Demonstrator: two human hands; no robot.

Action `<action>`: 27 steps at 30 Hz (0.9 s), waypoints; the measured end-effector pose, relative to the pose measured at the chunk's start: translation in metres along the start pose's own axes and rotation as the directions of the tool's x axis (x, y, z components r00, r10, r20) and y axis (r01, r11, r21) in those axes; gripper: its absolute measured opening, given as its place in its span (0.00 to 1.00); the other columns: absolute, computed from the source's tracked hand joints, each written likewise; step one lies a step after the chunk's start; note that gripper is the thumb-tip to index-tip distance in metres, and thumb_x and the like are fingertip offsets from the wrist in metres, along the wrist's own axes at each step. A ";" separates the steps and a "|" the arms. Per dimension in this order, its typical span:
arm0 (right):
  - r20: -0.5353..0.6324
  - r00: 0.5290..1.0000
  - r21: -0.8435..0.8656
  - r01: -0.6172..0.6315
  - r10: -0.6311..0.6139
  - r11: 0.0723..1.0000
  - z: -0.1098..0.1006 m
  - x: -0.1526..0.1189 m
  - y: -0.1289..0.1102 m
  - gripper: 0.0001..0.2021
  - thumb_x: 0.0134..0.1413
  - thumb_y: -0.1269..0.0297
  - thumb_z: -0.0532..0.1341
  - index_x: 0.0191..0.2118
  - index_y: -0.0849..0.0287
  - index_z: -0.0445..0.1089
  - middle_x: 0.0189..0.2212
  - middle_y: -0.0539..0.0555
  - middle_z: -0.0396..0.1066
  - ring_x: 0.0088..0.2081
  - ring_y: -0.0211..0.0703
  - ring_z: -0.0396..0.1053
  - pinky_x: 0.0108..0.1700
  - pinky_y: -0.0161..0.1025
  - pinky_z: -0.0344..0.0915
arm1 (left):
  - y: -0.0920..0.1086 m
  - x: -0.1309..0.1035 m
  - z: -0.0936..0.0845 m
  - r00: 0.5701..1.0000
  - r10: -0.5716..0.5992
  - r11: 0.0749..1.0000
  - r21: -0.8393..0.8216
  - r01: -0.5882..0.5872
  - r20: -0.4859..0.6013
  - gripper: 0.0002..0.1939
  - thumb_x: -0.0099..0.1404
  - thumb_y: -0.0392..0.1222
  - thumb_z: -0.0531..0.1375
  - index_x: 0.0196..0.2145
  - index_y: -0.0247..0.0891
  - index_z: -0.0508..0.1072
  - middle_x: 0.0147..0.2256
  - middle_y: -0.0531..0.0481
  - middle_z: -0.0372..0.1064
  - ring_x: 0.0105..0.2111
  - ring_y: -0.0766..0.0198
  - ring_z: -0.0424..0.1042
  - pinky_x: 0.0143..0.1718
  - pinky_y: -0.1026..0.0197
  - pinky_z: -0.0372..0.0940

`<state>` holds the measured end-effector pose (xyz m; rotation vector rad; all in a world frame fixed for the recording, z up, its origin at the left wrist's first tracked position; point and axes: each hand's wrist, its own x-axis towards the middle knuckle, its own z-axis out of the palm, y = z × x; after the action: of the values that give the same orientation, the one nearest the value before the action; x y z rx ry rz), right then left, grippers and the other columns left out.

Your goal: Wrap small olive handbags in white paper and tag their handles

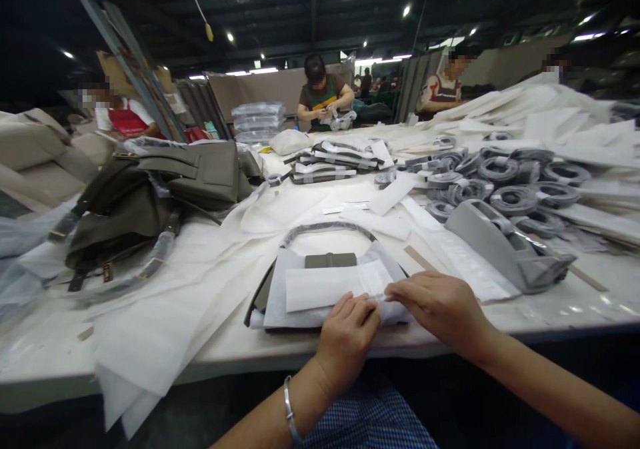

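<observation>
A handbag (315, 261) lies flat on the worktop (225, 350) in the lower middle of the frame, its handle (327, 225) arching away from the person. The covering looks partly done: the handle appears wrapped in clear film, white paper (276, 288) lies over the bag's front, and a narrow white sheet (320, 289) lies across that. A patch of the dark front shows above the sheet and the left side is bare, so the cover looks incomplete; whether the sheet is fastened cannot be told.

The left hand (350, 329) reaches up from the bottom of the frame, palm down, its bent fingers resting on the sheet's lower right part; whether they grip it cannot be told. The right hand (443, 306) comes in from the lower right, wrist bent, thumb and fingers closed together on a translucent strip (373, 278) at the sheet's right end, seemingly pinching it. The two hands nearly meet there, and a bracelet (289, 409) circles the left wrist.
</observation>
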<state>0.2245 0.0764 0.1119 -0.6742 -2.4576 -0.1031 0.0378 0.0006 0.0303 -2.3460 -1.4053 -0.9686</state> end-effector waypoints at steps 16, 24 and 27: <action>0.371 0.925 0.221 -0.177 0.086 0.959 0.052 0.036 0.042 0.03 0.53 0.68 0.68 0.32 0.56 0.74 0.39 0.53 0.72 0.45 0.47 0.67 0.47 0.42 0.62 | -0.003 0.003 0.004 0.998 -0.044 0.998 -0.046 0.042 -0.046 0.04 0.68 0.32 0.59 0.39 0.38 0.72 0.39 0.51 0.74 0.38 0.63 0.73 0.55 0.55 0.67; 0.436 0.887 0.252 -0.283 0.152 0.925 0.054 0.037 0.044 0.02 0.53 0.69 0.67 0.31 0.56 0.73 0.38 0.52 0.70 0.44 0.47 0.65 0.46 0.42 0.62 | -0.006 0.001 0.002 1.000 -0.011 0.999 -0.030 0.011 -0.006 0.16 0.73 0.37 0.54 0.56 0.35 0.70 0.50 0.45 0.74 0.45 0.57 0.74 0.45 0.57 0.72; 0.440 0.882 0.239 -0.299 0.171 0.924 0.053 0.039 0.042 0.02 0.53 0.68 0.67 0.32 0.57 0.73 0.38 0.53 0.70 0.44 0.48 0.65 0.46 0.42 0.62 | -0.005 0.001 0.000 0.999 0.022 1.000 -0.015 -0.022 0.030 0.16 0.75 0.37 0.49 0.54 0.32 0.71 0.51 0.44 0.74 0.47 0.57 0.73 0.48 0.57 0.71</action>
<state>0.1902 0.1414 0.0862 -0.9285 -2.6727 0.5574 0.0335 0.0040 0.0298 -2.3912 -1.3853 -0.9438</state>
